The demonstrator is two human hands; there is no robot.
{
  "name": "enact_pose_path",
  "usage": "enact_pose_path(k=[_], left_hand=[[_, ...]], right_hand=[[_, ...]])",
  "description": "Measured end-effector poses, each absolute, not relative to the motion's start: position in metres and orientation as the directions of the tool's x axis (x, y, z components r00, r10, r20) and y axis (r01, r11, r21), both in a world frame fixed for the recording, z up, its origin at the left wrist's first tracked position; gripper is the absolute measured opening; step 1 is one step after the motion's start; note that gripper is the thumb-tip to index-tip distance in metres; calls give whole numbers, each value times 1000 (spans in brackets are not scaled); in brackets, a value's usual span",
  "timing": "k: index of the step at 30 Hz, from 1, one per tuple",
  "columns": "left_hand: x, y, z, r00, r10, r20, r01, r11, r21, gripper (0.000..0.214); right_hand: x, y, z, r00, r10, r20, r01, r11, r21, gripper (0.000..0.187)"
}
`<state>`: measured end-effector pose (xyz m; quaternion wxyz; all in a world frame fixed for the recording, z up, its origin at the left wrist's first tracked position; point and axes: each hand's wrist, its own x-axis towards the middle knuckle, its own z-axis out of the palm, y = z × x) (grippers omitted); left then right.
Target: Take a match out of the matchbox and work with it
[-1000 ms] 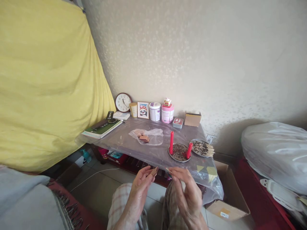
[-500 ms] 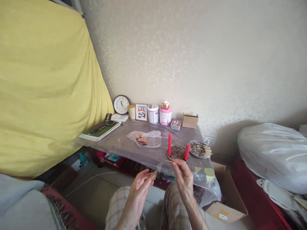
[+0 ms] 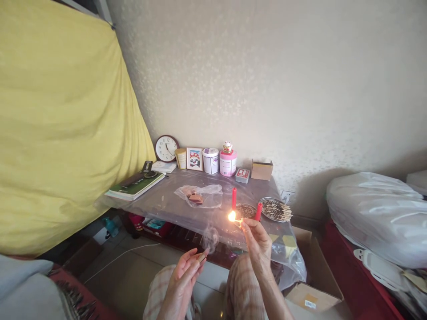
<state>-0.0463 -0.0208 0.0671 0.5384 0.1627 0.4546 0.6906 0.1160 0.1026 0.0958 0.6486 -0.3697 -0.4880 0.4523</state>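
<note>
Match (image 3: 238, 221) alight in right hand (image 3: 260, 246), brown piece (image 3: 202, 256) in left hand (image 3: 183, 276)

So the match (image 3: 237, 220) is lit, bright yellow-white flame (image 3: 231, 216) on its left end, thin little stick lying roughly sideways, pinched in the right hand (image 3: 258, 243). The flat brown piece (image 3: 202, 257) is tiny, tilted up in the left hand (image 3: 183, 276), clear of the match.

Pale trousers (image 3: 242, 286) with brownish checks
</note>
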Motion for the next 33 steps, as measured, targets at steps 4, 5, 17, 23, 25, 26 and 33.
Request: enact_pose_path(k=[4,5,17,23,25,26,33], left_hand=[[-49,-24,65,-367,890,-271,-585,6,811,40],[-49,-25,65,-366,890,-272,-583,9,812,40],[-54,-23,51,-374,881,-289,-598,9,801,43],[-56,-24,44,-364,883,-296,-601,19,799,43],[-58,-25,40,-352,884,-308,-607,35,794,43],[-60,-25,37,-342,883,-323,-616,49,786,43],[-81,-23,0,-242,886,-395,-703,120,701,39]], right_hand=[[119,106,100,130,941,312,-215,334,-918,20],[120,107,101,137,938,318,-208,341,-917,20],[122,121,109,175,915,365,-166,393,-905,22],[120,128,115,178,909,376,-175,405,-897,24],[120,129,116,179,908,380,-177,409,-895,25],[119,130,117,179,907,382,-177,412,-894,25],[117,137,122,162,907,390,-190,416,-889,26]])
